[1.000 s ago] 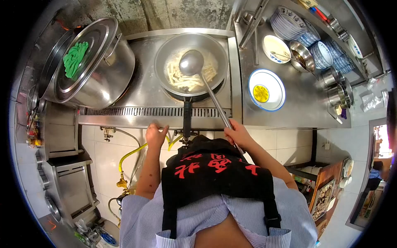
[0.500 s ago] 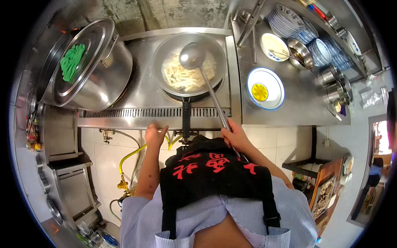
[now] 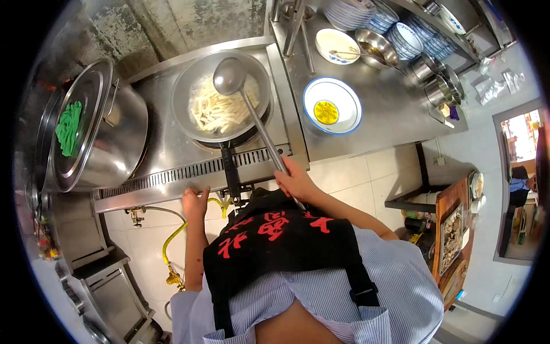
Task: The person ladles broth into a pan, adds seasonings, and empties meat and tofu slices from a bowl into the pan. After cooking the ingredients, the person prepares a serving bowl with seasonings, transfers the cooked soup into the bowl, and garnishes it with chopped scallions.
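Honestly, our right fingers (image 3: 282, 177) grip the ladle (image 3: 229, 76) low down, probably dodging heat from the pan (image 3: 181, 103) beyond them; our left fingers (image 3: 189, 193) rest empty against the stove (image 3: 154, 195), maybe for balance.

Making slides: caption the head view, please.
Right hand holds a ladle over pale strips in a pan; left hand at stove edge.

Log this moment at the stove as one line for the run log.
Right hand: holding ladle | Left hand: at stove edge | Wok: on stove, pale strips inside
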Demonstrator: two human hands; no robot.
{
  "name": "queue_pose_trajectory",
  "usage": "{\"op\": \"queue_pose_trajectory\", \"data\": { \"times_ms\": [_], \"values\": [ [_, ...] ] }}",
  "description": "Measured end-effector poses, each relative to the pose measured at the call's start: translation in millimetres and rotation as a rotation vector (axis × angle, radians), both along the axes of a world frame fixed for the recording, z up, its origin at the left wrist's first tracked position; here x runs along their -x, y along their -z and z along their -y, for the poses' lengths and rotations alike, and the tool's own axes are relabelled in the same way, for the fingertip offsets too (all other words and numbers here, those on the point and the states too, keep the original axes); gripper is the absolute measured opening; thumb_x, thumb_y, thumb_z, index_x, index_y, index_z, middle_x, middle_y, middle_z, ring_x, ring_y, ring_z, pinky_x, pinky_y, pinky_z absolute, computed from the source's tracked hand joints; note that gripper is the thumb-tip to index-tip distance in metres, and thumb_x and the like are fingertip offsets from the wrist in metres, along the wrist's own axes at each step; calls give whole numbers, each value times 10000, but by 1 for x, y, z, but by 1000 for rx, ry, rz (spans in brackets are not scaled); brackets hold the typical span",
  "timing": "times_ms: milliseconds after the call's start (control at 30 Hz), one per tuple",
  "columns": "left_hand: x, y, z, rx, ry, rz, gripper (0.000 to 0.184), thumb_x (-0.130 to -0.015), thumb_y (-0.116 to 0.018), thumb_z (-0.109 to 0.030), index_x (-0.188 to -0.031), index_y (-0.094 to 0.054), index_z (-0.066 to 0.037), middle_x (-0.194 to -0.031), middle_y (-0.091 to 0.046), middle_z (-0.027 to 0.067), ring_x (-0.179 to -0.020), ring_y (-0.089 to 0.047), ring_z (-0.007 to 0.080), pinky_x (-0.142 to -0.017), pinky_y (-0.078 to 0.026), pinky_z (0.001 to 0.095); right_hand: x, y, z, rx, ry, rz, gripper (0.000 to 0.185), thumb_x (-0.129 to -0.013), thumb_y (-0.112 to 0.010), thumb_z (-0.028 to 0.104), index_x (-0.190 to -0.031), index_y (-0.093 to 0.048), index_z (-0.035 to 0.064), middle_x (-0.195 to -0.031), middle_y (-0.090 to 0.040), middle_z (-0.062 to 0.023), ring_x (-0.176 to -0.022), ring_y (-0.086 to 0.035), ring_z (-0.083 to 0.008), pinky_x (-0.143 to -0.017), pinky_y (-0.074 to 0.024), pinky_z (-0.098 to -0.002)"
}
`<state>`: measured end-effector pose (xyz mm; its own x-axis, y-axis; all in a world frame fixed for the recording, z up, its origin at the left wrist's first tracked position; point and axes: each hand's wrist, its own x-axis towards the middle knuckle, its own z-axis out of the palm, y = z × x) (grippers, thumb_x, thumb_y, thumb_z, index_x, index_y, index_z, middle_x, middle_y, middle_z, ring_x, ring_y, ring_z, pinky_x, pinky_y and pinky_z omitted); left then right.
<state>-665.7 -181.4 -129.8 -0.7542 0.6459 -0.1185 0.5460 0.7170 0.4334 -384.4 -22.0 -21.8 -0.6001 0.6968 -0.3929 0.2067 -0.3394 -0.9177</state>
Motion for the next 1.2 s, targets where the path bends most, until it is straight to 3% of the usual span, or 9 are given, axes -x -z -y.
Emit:
{"op": "queue_pose_trajectory", "data": {
  "times_ms": [233, 600, 700, 833, 933, 1200],
  "values": [
    [2, -4, 3, -8, 10, -11, 473, -669, -765, -437, -778, -582, -16, -779, -625, 167, -771, -612, 352, -677, -491, 430, 2, -4, 6, 39, 36, 52, 405, -897, -499, 112, -1286, -398, 63, -667, -481, -16, -454, -434, -80, -387, -360, -232],
    [-4, -8, 2, -57, 4, -70, 477, -661, -769, -444, -742, -537, -34, -729, -600, 153, -688, -596, 339, -618, -482, 427, 3, -7, 7, 72, -8, 19, 342, -897, -490, 99, -1234, -438, 81, -665, -471, -5, -439, -419, -70, -386, -348, -224],
    [-3, -11, 0, -11, 1, -49, 469, -660, -773, -428, -755, -543, -31, -721, -601, 149, -709, -597, 340, -633, -481, 430, 6, -3, 7, 58, -40, 39, 341, -890, -495, 106, -1226, -441, 79, -663, -467, -5, -440, -414, -70, -385, -346, -225],
    [-1, -6, 3, -81, 12, 50, 420, -690, -760, -372, -816, -598, -5, -841, -620, 168, -842, -584, 349, -763, -461, 431, 6, 3, 6, 18, -88, 64, 357, -882, -505, 127, -1228, -436, 77, -672, -472, -8, -446, -414, -72, -391, -352, -230],
    [1, 5, 3, -74, 20, -28, 476, -670, -768, -423, -788, -578, -3, -806, -604, 181, -781, -594, 357, -695, -475, 441, 7, 0, 9, 69, -54, 47, 404, -878, -510, 136, -1267, -415, 80, -677, -477, -12, -451, -421, -76, -397, -361, -236],
    [3, 2, 2, 6, 4, 3, 475, -686, -750, -430, -766, -572, 4, -801, -596, 185, -777, -582, 362, -682, -468, 447, 7, -1, 8, 62, -38, 55, 512, -871, -505, 114, -1361, -357, 108, -679, -478, -16, -459, -427, -79, -402, -364, -243]
  ]
}}
